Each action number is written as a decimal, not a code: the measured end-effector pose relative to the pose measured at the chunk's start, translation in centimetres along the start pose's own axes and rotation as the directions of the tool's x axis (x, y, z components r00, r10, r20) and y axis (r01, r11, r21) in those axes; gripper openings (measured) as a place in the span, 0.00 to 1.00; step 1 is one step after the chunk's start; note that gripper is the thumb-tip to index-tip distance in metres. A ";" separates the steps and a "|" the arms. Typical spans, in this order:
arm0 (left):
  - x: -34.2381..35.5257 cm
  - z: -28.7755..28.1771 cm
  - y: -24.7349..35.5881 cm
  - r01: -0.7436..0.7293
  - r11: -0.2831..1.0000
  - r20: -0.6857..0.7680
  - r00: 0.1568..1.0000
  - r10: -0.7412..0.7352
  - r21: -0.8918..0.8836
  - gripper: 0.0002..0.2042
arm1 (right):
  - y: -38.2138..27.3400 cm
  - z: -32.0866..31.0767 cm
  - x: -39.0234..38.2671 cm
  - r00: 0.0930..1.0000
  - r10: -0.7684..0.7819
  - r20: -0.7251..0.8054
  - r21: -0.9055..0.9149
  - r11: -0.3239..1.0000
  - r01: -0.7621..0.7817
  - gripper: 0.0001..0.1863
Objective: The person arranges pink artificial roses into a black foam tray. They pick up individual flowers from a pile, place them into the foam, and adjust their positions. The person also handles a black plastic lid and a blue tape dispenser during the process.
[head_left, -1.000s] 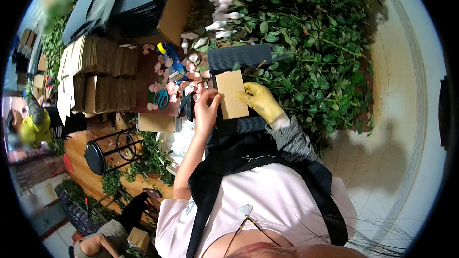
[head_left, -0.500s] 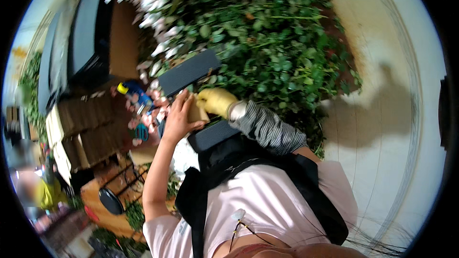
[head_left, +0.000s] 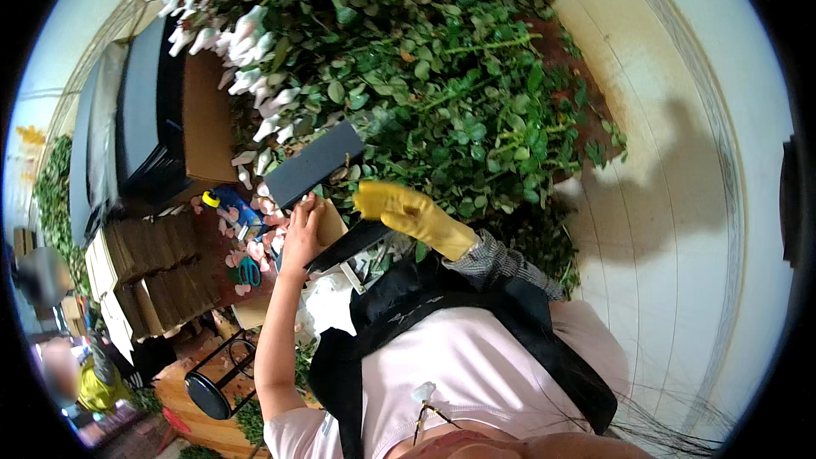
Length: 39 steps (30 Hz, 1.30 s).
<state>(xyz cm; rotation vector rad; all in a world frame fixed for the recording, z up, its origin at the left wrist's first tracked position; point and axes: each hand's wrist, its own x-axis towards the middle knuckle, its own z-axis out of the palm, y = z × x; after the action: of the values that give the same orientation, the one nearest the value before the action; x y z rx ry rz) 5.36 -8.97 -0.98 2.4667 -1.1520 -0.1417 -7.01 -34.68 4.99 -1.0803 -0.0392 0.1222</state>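
Note:
My bare left hand (head_left: 299, 242) holds a tan cardboard piece (head_left: 331, 225), fingers bent over its left part. My right hand (head_left: 415, 219), in a yellow glove, is off the card with fingers stretched out, just above a dark strip (head_left: 348, 246) beside the card. Behind them lies a dark grey board (head_left: 312, 161). Pink petals (head_left: 255, 251), teal scissors (head_left: 248, 270) and a blue tool with a yellow knob (head_left: 242, 212) are left of my left hand.
Leafy stems (head_left: 450, 76) with white-wrapped heads (head_left: 251, 47) cover the back of the table. Stacked cardboard (head_left: 153, 272) and dark boards (head_left: 140, 119) stand left. A black stool (head_left: 208, 395) is lower left, near a person in yellow (head_left: 100, 382). A white wall (head_left: 680, 289) is at right.
The view has swung round. My right hand has let go of the card and moved right of it. My left hand stays on the card. The near dark strip looks more tilted.

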 end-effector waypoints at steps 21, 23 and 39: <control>-0.5 -3.0 1.2 -0.047 0.989 0.181 0.983 0.021 0.141 0.40 | 1.8 -0.1 12.5 0.919 0.363 0.154 -0.977 0.195 0.087 0.22; -0.2 -2.9 1.3 -0.003 0.990 0.220 0.975 -0.028 0.140 0.40 | 0.5 0.4 14.1 0.937 0.030 0.348 -0.836 0.462 0.296 0.24; -4.4 3.9 4.7 0.462 0.738 -0.437 0.602 -0.668 -0.492 0.55 | 6.8 2.3 6.4 0.927 0.123 0.354 -0.468 -0.835 0.290 0.18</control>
<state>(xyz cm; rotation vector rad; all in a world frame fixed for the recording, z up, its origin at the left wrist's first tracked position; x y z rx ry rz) -1.88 -9.60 -3.01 2.2173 -0.0172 0.2328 -1.42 -28.73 -0.06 -3.5280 -0.8823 -0.3021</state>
